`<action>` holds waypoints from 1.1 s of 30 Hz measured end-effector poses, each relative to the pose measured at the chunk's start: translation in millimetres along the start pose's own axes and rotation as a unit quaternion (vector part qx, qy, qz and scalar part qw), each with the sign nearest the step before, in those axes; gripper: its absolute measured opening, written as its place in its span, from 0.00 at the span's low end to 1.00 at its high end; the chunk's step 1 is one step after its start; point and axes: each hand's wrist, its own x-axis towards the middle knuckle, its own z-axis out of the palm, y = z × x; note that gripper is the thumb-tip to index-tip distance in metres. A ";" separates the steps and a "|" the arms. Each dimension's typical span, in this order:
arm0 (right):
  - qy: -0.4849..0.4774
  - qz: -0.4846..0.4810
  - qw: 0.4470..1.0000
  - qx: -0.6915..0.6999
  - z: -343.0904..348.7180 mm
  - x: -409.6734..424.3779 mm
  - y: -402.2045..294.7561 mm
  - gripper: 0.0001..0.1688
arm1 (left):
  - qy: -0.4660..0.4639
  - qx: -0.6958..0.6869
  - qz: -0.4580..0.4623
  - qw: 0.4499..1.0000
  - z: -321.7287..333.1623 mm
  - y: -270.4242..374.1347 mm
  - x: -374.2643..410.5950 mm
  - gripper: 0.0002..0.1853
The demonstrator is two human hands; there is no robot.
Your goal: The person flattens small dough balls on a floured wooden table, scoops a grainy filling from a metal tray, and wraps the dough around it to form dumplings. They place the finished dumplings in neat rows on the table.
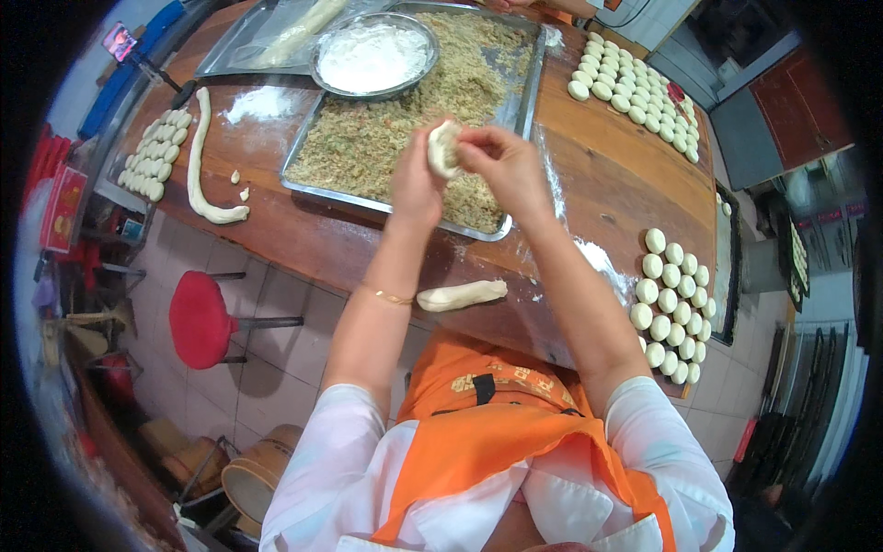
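My left hand (418, 181) cups a piece of dough (441, 150) above a metal tray (386, 204) of crumbly filling (359, 148). The fingers of my right hand (502, 165) pinch the dough's near right edge, and a little filling seems to show in its fold. At the tray's far side, a round metal bowl (431, 65) of white flour (372, 58) rests over the filling. A short dough log (462, 295) lies on the wooden table (621, 186) between my forearms.
Rows of round dough pieces stand at the far right (631, 86) and near right (668, 300). To the left lie a long dough rope (199, 159), small dough pieces (155, 155) and a phone on a stand (119, 41). A red stool (200, 319) stands below. Another person's hand (507, 4) shows at the top.
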 end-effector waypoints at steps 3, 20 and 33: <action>0.043 -0.124 0.984 -0.120 16.2 -6.9 11.2 0.08 | 0.020 -0.088 -0.027 0.996 -1.6 -23.5 8.3 0.25; -0.092 -0.025 0.993 0.063 -3.6 14.9 39.1 0.33 | 0.166 -0.281 -0.166 0.931 2.2 -23.4 4.9 0.20; -0.101 0.129 0.965 0.205 8.0 1.2 24.6 0.27 | 0.083 -0.261 -0.097 0.957 8.3 -33.7 -7.6 0.17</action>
